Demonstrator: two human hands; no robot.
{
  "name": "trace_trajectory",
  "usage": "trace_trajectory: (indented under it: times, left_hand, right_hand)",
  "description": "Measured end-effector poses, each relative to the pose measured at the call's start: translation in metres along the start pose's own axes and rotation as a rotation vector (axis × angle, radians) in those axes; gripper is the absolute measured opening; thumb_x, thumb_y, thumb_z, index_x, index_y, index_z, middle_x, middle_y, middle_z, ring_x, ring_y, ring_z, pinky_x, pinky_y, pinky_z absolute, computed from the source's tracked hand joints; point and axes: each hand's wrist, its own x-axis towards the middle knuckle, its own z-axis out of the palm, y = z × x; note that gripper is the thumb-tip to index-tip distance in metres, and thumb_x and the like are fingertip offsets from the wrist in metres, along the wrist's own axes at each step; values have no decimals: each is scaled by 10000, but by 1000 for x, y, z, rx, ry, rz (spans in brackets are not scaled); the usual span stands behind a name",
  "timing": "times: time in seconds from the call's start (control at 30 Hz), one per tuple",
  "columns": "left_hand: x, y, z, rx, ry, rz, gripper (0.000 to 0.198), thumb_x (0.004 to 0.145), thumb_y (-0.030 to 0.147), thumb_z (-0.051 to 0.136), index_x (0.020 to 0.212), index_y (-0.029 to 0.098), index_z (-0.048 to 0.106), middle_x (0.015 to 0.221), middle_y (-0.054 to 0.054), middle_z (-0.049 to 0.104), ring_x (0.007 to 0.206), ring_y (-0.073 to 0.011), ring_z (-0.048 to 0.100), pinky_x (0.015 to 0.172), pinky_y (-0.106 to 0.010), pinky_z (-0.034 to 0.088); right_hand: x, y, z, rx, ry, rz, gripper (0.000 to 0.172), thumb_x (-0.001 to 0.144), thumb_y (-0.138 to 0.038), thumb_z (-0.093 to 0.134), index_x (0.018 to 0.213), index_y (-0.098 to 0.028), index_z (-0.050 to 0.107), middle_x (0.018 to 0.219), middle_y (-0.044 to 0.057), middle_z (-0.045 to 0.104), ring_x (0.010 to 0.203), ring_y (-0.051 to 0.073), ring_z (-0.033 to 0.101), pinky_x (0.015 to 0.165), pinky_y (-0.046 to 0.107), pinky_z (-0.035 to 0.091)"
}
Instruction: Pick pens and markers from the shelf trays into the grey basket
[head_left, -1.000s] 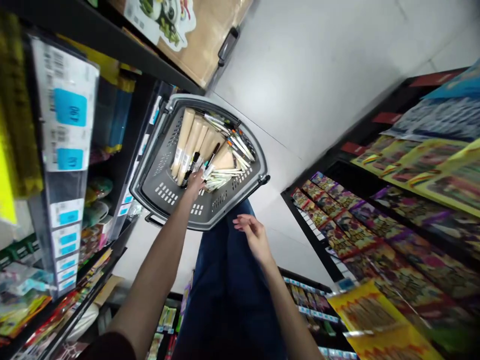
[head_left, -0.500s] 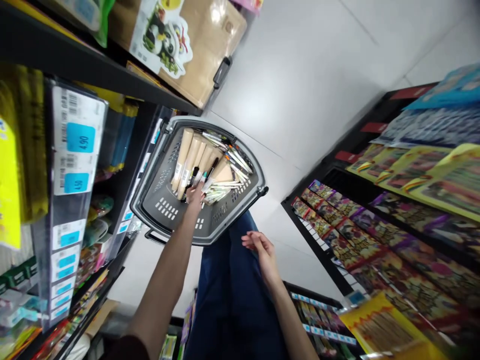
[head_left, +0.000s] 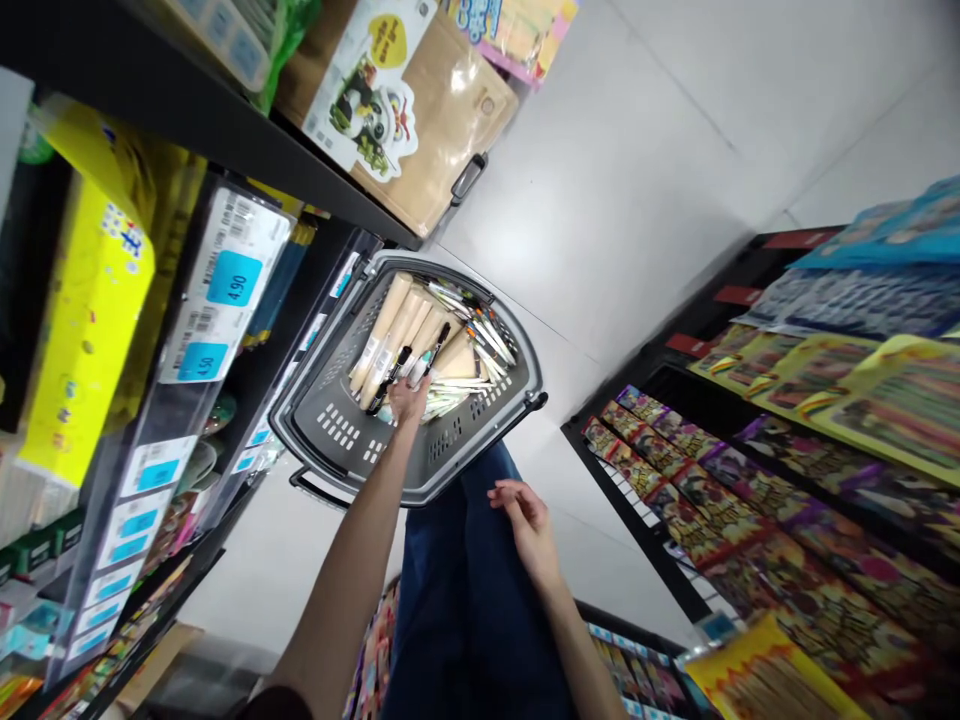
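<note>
Marker pens with black caps are gathered inside a grey plastic basket, where they are laid over pale beige cylinders. The pens are touched by the fingers of the left hand, which is lowered into the basket; whether a pen is gripped cannot be told, since the fingertips are partly hidden. The right hand is held apart from the left, outside the basket, with its fingers loosely curled and nothing seen in them (dark blue trousers are seen just beside it).

Slim white items, some marked with orange, are heaped at the other side of the basket. The basket is placed in front of the legs, near a dark shelf unit that is fitted with price labels; 4.90 and 4.50 can be read. Yellow packets are stocked there, and a brown board with a panda picture is set above. Across the pale floor, a rack is filled with colourful packets.
</note>
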Motion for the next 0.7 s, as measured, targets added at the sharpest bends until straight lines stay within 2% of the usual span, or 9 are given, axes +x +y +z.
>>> trace_trajectory:
  times: [0.07,0.13,0.2,0.3,0.47,0.6,0.7]
  left_hand:
    - [-5,7,-4,118,111,46,427,839,479,616,1147,186,647,1282,-196,548,1237,-402,478,927,-498,468]
    - [-9,16,-11,237,149,175,358,858,433,606,1133,209,653,1281,-172,546,1226,-380,482,943,-469,454]
    - [-12,25,-18,318,125,309,336,879,379,588,1172,219,628,1245,-152,567,1206,-353,497,957,-433,439]
    - [-13,34,-27,389,87,429,349,894,304,567,1230,210,581,1212,-144,589,1188,-333,514,952,-390,430]
    - [-11,40,-29,374,62,422,331,899,223,538,1228,208,574,1176,-140,627,1122,-316,573,903,-368,439]
    - [-8,42,-25,401,45,372,307,907,262,539,1195,171,591,1060,-161,677,1002,-317,625,832,-366,454]
    - [-4,41,-26,422,39,360,306,914,278,516,1179,158,609,1022,-170,683,992,-315,626,846,-368,454]
  right_hand:
    - [0,0,0,-55,-10,-30,307,881,-512,583,989,-243,681,871,62,735,829,237,678,810,381,511]
    - [-1,0,0,-83,-12,-33,314,890,-510,567,1010,-240,672,875,67,735,838,245,677,813,390,514]
    - [-1,0,1,-101,-12,-35,325,890,-517,561,1020,-239,667,889,71,737,825,246,677,809,396,519]
    - [-1,1,1,-110,-24,-46,339,891,-526,557,1026,-235,666,899,70,739,830,246,681,810,388,521]
    - [1,0,1,-112,-30,-55,331,903,-518,549,1017,-230,665,898,64,737,838,235,681,815,369,514]
    - [2,-1,4,-112,-26,-64,315,905,-515,546,1009,-242,666,895,54,741,815,228,681,797,360,521]
    - [-2,-1,4,-109,-30,-70,308,909,-507,539,1012,-245,664,903,53,743,804,225,684,785,358,531]
